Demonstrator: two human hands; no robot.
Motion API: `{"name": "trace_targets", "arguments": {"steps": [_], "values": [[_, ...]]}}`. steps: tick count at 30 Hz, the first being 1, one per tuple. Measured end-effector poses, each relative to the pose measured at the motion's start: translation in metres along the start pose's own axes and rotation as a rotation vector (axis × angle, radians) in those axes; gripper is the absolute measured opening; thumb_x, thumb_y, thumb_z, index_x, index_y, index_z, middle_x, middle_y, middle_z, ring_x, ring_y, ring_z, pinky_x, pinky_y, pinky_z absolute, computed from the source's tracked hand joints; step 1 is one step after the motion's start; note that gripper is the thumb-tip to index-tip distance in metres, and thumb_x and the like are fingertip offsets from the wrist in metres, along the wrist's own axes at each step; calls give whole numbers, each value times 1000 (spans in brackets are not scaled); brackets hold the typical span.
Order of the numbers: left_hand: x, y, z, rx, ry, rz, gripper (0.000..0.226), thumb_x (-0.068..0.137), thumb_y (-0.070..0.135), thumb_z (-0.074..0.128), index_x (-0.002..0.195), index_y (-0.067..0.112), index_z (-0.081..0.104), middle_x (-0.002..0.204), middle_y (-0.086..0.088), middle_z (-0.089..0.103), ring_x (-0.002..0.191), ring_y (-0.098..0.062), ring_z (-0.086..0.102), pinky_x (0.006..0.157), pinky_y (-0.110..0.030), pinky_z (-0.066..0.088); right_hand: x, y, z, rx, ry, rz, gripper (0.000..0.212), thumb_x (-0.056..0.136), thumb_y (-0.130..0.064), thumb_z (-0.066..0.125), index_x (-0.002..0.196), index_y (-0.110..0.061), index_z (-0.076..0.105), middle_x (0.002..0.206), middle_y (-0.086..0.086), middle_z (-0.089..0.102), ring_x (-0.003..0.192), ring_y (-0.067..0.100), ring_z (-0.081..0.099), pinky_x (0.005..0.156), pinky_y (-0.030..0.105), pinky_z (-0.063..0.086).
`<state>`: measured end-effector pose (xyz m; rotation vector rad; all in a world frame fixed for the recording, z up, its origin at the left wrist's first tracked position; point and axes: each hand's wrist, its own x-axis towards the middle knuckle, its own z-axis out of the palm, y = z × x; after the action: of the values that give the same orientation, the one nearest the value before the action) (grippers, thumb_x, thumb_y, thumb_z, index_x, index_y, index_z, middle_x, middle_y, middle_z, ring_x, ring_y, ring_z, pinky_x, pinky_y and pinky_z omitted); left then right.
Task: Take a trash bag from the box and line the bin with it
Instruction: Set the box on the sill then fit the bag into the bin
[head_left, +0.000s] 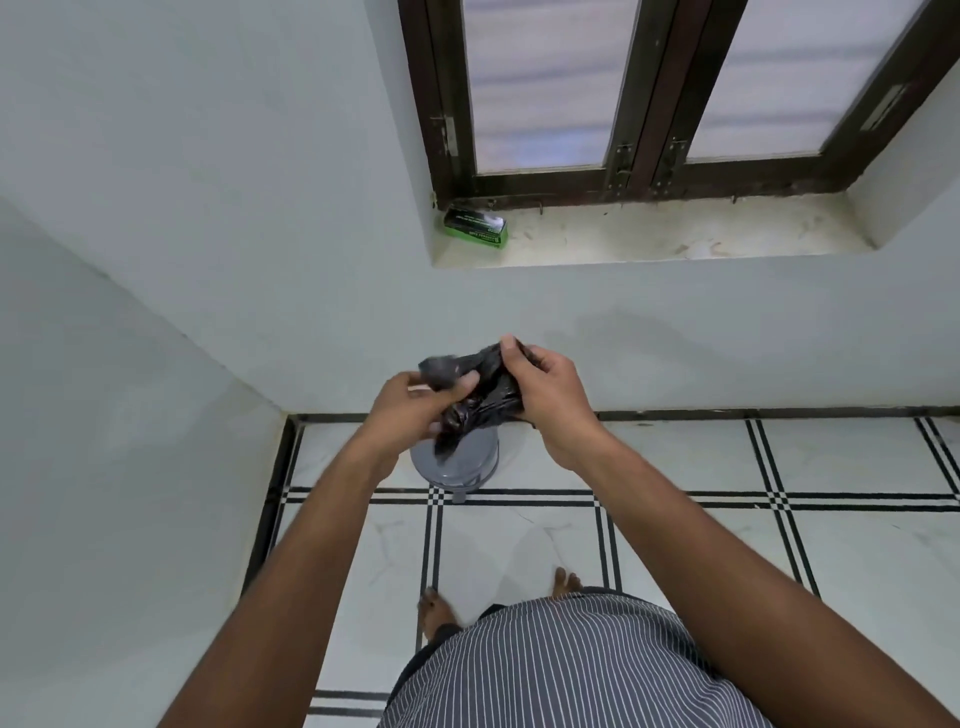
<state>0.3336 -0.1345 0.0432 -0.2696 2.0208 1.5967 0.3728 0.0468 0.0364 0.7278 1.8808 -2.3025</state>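
Trash bag (480, 395): black, crumpled, bunched mid-air above the bin, held at both ends; bin (460, 470): grey, round, lid closed, on the floor by the wall; box (475, 227): green, lying flat at the windowsill's left end.

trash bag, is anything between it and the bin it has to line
Yes, the bin's own lid. The black trash bag is bunched in the left hand and right hand, right above the grey bin. The bin lid looks closed, so it would need opening first.
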Motion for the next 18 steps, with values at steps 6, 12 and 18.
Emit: {"name": "trace_targets", "arguments": {"steps": [6, 12, 18], "values": [[24, -3, -57, -504, 83, -134, 15, 107, 17, 63, 102, 9, 74, 100, -10, 79, 80, -19, 81, 72, -34, 66, 5, 1, 3, 75, 259, 16, 51, 107, -59, 64, 86, -13, 73, 86, 6, 77, 82, 22, 73, 76, 42, 63], [20, 20, -69, -375, -9, -64, 52, 101, 69, 55, 109, 21, 73, 105, -1, 79, 87, -18, 79, 72, -35, 60, 4, 27, 33, -151, 248, -38, 66, 102, -66, 63, 88, -2, 66, 77, 15, 63, 77, 21, 61, 85, 63, 66], [19, 21, -81, 40, -83, 24, 37, 82, 19, 94, 113, 10, 76, 95, -6, 84, 95, -28, 81, 96, -48, 64, 5, 19, 60, 27, 298, -46, 64, 99, -70, 61, 97, -7, 67, 89, 11, 64, 83, 26, 60, 87, 58, 63]]}}
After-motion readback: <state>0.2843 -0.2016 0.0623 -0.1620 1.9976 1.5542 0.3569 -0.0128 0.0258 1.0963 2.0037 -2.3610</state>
